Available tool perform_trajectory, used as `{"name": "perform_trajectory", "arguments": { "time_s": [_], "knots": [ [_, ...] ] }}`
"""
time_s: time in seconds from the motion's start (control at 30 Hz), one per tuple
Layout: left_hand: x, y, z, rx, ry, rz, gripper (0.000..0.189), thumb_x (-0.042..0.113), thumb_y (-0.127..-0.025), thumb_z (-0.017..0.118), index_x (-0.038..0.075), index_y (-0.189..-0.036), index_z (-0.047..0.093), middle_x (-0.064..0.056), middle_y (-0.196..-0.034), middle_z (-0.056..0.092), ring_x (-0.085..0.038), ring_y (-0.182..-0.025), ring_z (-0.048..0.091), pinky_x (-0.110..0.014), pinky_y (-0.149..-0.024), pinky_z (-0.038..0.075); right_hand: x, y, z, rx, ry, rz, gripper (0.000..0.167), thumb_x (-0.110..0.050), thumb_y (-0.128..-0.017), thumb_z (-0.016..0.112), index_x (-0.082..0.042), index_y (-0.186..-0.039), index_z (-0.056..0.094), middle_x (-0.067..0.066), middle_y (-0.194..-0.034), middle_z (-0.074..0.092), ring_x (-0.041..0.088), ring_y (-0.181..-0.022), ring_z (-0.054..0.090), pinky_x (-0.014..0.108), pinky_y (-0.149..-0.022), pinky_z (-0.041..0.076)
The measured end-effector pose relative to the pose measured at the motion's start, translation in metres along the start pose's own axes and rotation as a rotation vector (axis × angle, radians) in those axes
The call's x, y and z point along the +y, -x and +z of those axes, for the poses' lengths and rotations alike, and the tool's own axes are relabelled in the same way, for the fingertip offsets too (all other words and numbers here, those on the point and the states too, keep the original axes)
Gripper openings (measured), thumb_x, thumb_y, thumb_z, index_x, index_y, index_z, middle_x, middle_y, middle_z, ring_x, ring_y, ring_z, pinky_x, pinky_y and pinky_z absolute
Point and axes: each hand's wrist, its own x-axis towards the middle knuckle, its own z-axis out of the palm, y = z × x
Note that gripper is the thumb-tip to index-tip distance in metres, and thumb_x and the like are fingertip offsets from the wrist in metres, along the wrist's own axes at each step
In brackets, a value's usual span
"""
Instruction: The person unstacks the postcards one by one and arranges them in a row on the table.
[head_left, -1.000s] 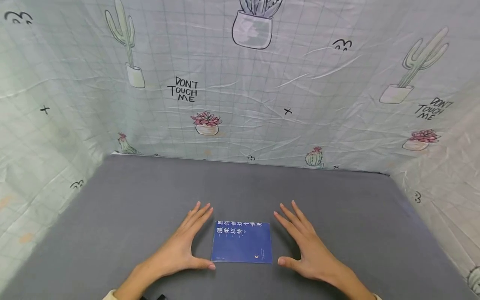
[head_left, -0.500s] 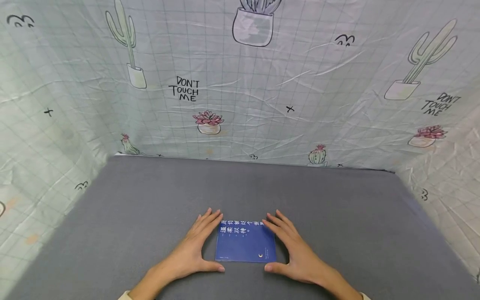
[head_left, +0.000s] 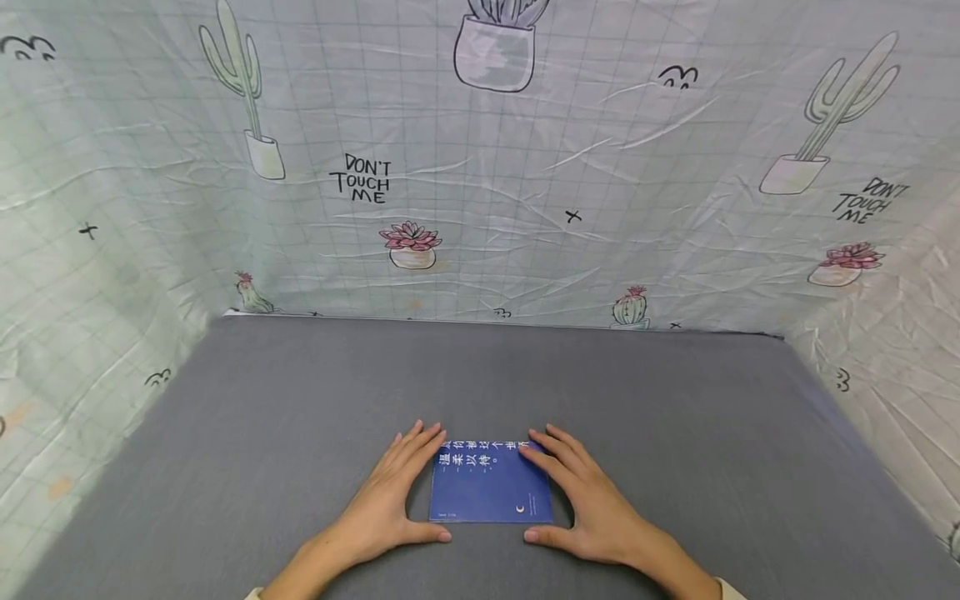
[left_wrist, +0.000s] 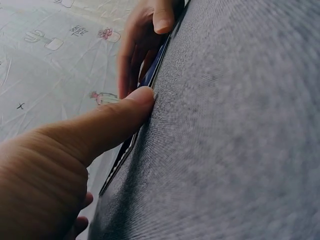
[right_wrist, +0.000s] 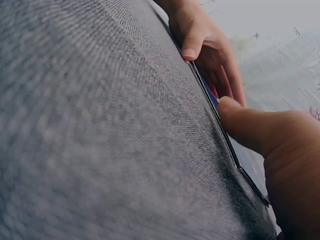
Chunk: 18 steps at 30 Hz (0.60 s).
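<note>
A thin blue booklet (head_left: 487,492) with white Chinese characters and a small crescent moon lies flat on the grey table. My left hand (head_left: 382,500) spans its left side, fingertips by the far left corner and thumb just in front of the near edge. On the other side, my right hand (head_left: 596,504) mirrors this, its fingers overlapping the far right corner in the head view. Both hands have fingers extended and thumbs spread. In the left wrist view the left thumb (left_wrist: 135,105) crosses the booklet's edge; the right wrist view shows the right thumb (right_wrist: 240,117) close to it.
The grey cloth-covered table (head_left: 337,375) extends around the hands. A pale curtain (head_left: 495,167) printed with cacti and lettering hangs behind it and along both sides.
Both hands have moved inward from either side of the booklet to its edges. Over the last half second they have barely moved. The booklet lies as before.
</note>
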Motion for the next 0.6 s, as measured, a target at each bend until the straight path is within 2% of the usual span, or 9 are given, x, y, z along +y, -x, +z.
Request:
{"name": "perform_trajectory", "arguments": {
  "time_s": [0.33,0.6],
  "knots": [
    [-0.0029,0.0018,0.0021,0.028,-0.04,-0.012,0.107,0.047,-0.06,0.086,0.008,-0.146,0.038,-0.01,-0.147,0.041,-0.029,-0.141,0.023,-0.043,-0.115,0.01,-0.0017,-0.0018,0.003,0.017,0.009,0.002,0.083,-0.058,-0.079,0.069,-0.019,-0.146,0.04,0.005,-0.149,0.035,0.03,-0.139,0.025,0.057,-0.099,0.037],
    [-0.0023,-0.0009,0.0035,0.061,-0.04,0.029,0.104,0.043,-0.06,0.087,0.006,-0.144,0.04,-0.012,-0.144,0.044,-0.033,-0.138,0.029,-0.049,-0.113,0.015,0.0015,0.0002,0.0007,0.04,0.016,0.013,0.08,-0.058,-0.078,0.07,-0.021,-0.144,0.044,0.001,-0.146,0.04,0.025,-0.138,0.03,0.054,-0.097,0.042]
  ]
}}
